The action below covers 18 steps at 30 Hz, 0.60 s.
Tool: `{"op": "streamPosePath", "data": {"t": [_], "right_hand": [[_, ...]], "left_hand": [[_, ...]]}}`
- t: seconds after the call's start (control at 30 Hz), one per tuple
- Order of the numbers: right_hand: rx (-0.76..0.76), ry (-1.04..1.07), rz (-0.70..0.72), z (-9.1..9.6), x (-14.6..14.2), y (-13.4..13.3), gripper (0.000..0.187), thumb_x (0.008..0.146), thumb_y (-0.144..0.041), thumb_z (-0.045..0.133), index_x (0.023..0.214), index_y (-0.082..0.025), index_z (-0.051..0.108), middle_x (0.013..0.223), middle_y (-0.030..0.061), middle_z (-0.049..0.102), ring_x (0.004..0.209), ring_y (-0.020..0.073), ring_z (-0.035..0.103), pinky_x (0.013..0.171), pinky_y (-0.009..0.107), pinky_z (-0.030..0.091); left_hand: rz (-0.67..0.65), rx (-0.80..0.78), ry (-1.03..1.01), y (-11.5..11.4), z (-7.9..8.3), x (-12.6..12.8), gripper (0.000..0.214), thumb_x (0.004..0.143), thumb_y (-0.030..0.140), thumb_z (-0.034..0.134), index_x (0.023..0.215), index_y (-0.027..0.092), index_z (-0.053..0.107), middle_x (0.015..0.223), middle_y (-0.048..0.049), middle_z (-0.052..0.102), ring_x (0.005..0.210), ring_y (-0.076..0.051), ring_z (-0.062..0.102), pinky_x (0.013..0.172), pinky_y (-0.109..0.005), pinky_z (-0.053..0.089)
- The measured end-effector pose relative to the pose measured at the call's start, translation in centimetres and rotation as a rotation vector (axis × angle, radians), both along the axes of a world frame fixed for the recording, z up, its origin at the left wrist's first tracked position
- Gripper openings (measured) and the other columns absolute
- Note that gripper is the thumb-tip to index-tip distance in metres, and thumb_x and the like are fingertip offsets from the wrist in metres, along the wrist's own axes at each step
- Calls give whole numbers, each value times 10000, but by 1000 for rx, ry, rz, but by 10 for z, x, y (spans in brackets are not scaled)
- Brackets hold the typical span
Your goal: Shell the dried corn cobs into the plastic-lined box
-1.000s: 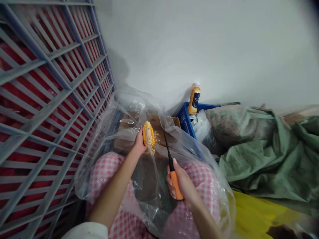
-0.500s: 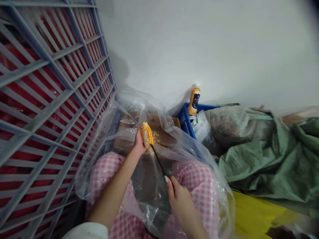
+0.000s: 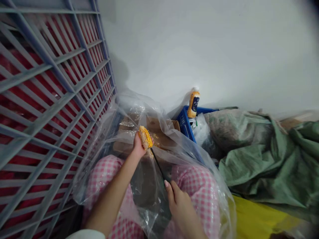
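My left hand [image 3: 138,146] is closed round a corn cob [image 3: 147,139]. Part of the cob is stripped pale, while yellow kernels remain on its right side. In my right hand [image 3: 178,197] is the lower end of a thin dark rod-like tool [image 3: 158,163], whose far tip meets the lower end of the cob. The exact kind of tool cannot be made out. Below both hands, a clear plastic sheet [image 3: 196,154] spreads over my lap and a cardboard box [image 3: 163,125]. Some loose kernels [image 3: 157,146] lie on the plastic by the cob.
A tall grey-blue slatted crate [image 3: 72,93] with red contents rises at the left. To the right, a blue basket [image 3: 184,122] holds an orange bottle [image 3: 193,103] and plastic bags. Green cloth [image 3: 259,166] and a full sack [image 3: 239,127] lie further right. A white wall stands behind.
The cob and my left hand have shifted slightly down and left in view. The tool's tip stays at the cob's lower end, and both grips are unchanged.
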State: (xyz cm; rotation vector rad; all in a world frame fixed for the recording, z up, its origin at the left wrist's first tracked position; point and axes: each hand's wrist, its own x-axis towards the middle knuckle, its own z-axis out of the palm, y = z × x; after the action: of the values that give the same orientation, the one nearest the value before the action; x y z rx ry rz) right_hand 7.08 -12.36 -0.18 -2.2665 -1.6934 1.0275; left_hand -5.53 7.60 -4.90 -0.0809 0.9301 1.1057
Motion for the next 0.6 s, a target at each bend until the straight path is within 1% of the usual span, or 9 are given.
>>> {"op": "streamPosePath", "data": {"t": [0.03,0.13,0.3,0.43,0.53,0.6], "right_hand": [[-4,-14,7,0,-1,0,374,991,-342,249,906,-199,584,773,93,727,757,265,709,543,281,312],[-28,-41,21,1,-4,2,378,995,-332,242,928,-192,588,786,93,731,770,268,713,541,280,310],[-32,-52,24,0,-7,4,397,999,-351,235,945,-190,593,794,93,733,771,275,713,532,285,292],[7,-40,16,-5,-9,5,393,995,-340,241,947,-188,600,805,96,733,770,275,710,530,285,286],[47,-17,0,-10,-10,5,406,990,-352,235,934,-187,602,797,101,728,757,279,706,532,285,290],[72,1,-16,-15,-14,5,428,984,-382,225,917,-188,600,768,104,718,739,282,701,527,286,288]], "left_hand": [[26,-31,-42,0,1,0,397,895,455,332,754,165,564,539,-18,570,463,-150,592,454,-245,488],[83,-79,-82,-1,2,1,354,892,394,360,704,159,545,528,-27,563,432,-139,566,425,-228,464],[108,-117,-103,-2,2,2,346,889,361,344,688,163,546,561,-41,579,475,-141,583,485,-253,500],[123,-137,-103,-3,1,4,322,883,329,351,704,160,558,598,-49,593,494,-143,588,530,-274,520],[115,-158,-103,-4,2,5,321,881,308,342,692,156,552,591,-58,583,493,-150,583,501,-270,504],[147,-160,-114,-5,2,6,318,879,290,329,678,162,541,582,-57,571,501,-158,587,490,-269,496]]}}
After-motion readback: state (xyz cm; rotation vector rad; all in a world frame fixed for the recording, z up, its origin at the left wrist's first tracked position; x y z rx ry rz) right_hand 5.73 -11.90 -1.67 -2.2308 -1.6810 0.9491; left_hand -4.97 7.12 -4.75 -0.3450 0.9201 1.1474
